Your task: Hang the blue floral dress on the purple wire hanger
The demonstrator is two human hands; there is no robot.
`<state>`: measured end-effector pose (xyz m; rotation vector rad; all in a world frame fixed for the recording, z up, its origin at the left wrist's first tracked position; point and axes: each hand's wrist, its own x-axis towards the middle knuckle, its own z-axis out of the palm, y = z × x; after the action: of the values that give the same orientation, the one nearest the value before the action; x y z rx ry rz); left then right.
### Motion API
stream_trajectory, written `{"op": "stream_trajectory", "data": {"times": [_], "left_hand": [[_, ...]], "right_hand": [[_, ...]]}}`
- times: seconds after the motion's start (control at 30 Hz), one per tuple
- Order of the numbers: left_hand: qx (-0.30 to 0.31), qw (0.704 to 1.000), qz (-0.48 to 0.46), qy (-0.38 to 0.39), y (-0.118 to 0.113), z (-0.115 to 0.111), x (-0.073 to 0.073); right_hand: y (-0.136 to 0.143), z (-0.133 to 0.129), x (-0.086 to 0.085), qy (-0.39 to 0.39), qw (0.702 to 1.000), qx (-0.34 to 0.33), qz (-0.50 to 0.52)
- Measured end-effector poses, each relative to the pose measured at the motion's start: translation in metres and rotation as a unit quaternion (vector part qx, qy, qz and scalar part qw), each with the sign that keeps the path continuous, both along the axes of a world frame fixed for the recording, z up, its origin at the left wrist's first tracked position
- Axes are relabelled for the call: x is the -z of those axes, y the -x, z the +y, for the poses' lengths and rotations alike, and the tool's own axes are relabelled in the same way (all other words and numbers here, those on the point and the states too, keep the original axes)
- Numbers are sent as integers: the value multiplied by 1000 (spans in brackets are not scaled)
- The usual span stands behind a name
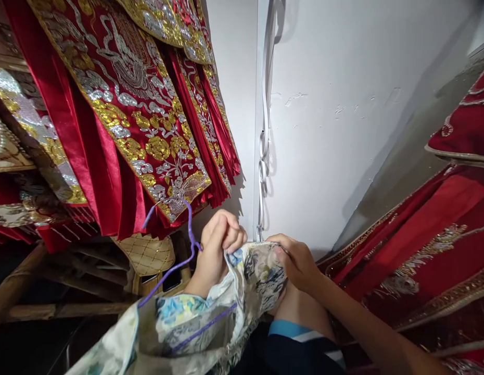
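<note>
A pale floral cloth [261,265] with blue and yellow patches lies over my lap and spreads to the lower left. My left hand [222,237] is curled into a closed fist at the cloth's upper edge, with the fabric gripped in it. On the right, my right hand [294,260] pinches the cloth's edge between thumb and fingers. A purple cord [190,229] loops up beside my left wrist and runs down to the cloth's left part. Another purple length crosses the cloth lower down.
Red garments with gold and silver embroidery [156,120] hang at the upper left. More red embroidered clothing [429,234] is at the right. A white wall [320,130] with a curled metal frame [264,104] stands ahead. A wooden frame [31,312] sits at the lower left.
</note>
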<state>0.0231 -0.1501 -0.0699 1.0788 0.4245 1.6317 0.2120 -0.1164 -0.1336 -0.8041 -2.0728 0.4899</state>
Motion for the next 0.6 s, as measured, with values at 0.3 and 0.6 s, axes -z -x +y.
{"op": "stream_trajectory", "data": {"times": [0.3,0.6], "left_hand": [[79,995,11,55,-25,11,7],[89,987,-44,124,-12,30,1]], "right_hand": [[-6,-22,2,-132,982,-30,-133],[-11,-14,4,-160,973,4,-165]]}}
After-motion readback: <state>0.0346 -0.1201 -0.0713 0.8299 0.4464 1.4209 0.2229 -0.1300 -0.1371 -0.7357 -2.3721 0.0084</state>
